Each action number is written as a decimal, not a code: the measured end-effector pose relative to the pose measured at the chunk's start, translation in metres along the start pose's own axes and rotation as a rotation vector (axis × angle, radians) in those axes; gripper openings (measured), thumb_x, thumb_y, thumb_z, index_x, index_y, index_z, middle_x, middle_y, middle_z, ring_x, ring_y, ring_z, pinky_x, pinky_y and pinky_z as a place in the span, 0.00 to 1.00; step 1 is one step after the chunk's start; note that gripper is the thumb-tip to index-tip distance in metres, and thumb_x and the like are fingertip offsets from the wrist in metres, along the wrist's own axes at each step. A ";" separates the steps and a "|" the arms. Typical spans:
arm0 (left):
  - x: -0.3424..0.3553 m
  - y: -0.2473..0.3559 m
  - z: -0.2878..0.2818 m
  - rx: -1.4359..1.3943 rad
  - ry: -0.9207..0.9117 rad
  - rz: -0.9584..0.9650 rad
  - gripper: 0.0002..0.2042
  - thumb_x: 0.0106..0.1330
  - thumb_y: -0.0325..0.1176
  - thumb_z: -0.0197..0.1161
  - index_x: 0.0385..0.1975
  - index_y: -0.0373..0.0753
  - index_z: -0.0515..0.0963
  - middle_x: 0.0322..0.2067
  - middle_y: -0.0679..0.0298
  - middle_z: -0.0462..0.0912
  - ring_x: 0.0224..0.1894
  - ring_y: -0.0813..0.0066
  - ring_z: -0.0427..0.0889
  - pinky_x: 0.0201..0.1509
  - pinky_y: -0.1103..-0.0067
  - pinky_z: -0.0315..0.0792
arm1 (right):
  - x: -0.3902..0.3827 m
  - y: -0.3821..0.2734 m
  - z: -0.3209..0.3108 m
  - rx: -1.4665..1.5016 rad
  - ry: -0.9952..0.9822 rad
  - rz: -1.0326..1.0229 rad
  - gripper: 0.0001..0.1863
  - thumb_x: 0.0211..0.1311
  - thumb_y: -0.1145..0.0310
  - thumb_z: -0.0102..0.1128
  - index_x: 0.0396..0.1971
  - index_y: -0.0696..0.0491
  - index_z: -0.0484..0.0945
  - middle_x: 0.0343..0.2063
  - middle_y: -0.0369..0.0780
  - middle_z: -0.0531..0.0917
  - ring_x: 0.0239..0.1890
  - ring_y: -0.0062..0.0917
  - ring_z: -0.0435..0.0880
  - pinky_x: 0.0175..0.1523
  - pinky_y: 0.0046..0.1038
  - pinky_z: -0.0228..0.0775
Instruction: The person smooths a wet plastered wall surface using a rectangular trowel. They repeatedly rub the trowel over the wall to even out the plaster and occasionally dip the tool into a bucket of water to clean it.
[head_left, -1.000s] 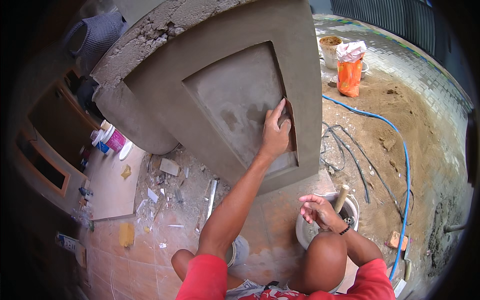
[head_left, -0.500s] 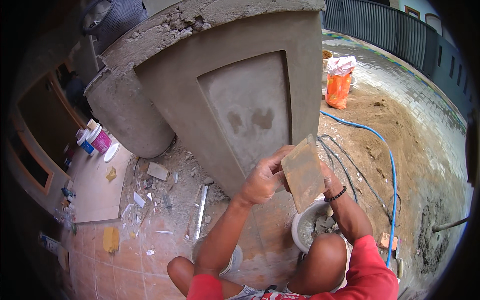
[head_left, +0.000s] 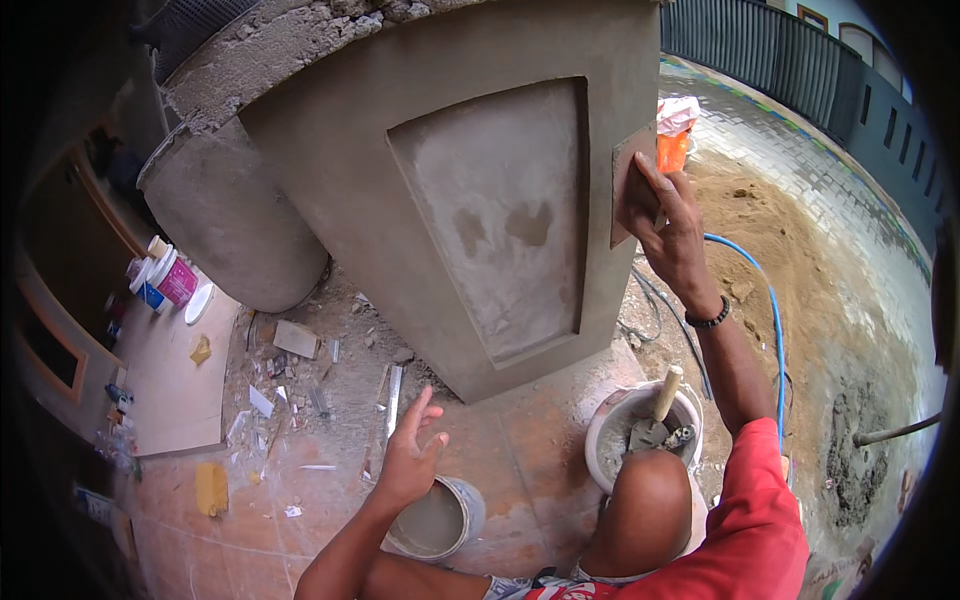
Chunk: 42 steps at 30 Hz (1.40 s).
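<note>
My right hand (head_left: pixel 672 225) holds a thin, flat rectangular plate (head_left: pixel 621 200), brownish and smeared, against the right edge strip of a grey plastered block (head_left: pixel 340 175). The fingers lie over its outer side. The block's front has a sunken panel (head_left: pixel 490 150) with two dark damp patches. Lower left, my left hand (head_left: pixel 408 462) is empty with fingers apart, just above a bucket (head_left: pixel 474 505) of greyish liquid. By my knee, a pale bucket (head_left: pixel 597 440) holds grey mortar and a trowel (head_left: pixel 668 394) with a wooden handle.
Rubble and a metal strip (head_left: pixel 393 400) lie along the block's foot. Paint pails (head_left: pixel 177 280) and a yellow sponge-like piece (head_left: pixel 211 489) are at the left. A blue hose (head_left: pixel 776 340) curves past a sand heap (head_left: pixel 760 230) at the right, near an orange bag (head_left: pixel 672 150).
Both hands were at the plate in front of me. My left hand has let go and dropped to the lower left; my right hand has carried the plate up to the block's right edge.
</note>
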<state>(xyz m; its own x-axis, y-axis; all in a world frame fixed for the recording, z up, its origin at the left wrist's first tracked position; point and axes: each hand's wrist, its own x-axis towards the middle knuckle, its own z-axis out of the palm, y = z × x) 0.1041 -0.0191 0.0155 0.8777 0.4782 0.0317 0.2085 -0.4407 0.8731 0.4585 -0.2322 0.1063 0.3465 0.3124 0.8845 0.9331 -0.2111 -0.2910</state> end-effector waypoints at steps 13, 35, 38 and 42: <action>-0.017 -0.047 -0.002 -0.013 0.011 -0.028 0.34 0.62 0.20 0.61 0.70 0.34 0.57 0.53 0.50 0.75 0.56 0.62 0.75 0.63 0.70 0.67 | 0.073 0.023 0.013 -0.396 0.074 -0.046 0.33 0.55 0.73 0.63 0.63 0.36 0.72 0.32 0.44 0.71 0.36 0.39 0.75 0.43 0.39 0.70; -0.016 -0.054 0.010 0.063 -0.128 -0.003 0.31 0.63 0.23 0.61 0.67 0.35 0.62 0.54 0.51 0.74 0.58 0.64 0.75 0.63 0.71 0.69 | 0.075 0.004 0.014 -0.322 0.030 -0.033 0.33 0.54 0.74 0.58 0.64 0.41 0.70 0.38 0.47 0.76 0.41 0.42 0.79 0.46 0.39 0.73; -0.015 -0.045 0.013 0.077 -0.136 0.038 0.30 0.62 0.23 0.62 0.66 0.34 0.64 0.53 0.50 0.75 0.56 0.61 0.76 0.60 0.70 0.70 | 0.078 0.037 0.003 -0.362 0.098 0.100 0.34 0.53 0.72 0.56 0.64 0.41 0.70 0.37 0.48 0.77 0.39 0.42 0.79 0.47 0.39 0.73; -0.019 -0.041 0.010 0.122 -0.146 0.048 0.29 0.61 0.23 0.64 0.65 0.34 0.65 0.52 0.49 0.75 0.55 0.59 0.76 0.59 0.70 0.70 | 0.081 0.047 -0.020 -0.298 0.169 0.123 0.33 0.53 0.71 0.54 0.64 0.43 0.70 0.36 0.50 0.77 0.38 0.43 0.80 0.48 0.38 0.74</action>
<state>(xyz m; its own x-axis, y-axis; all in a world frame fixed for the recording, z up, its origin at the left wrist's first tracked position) 0.0835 -0.0179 -0.0258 0.9391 0.3435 -0.0069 0.2083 -0.5531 0.8067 0.5284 -0.2356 0.1717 0.4107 0.1153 0.9044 0.8078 -0.5060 -0.3024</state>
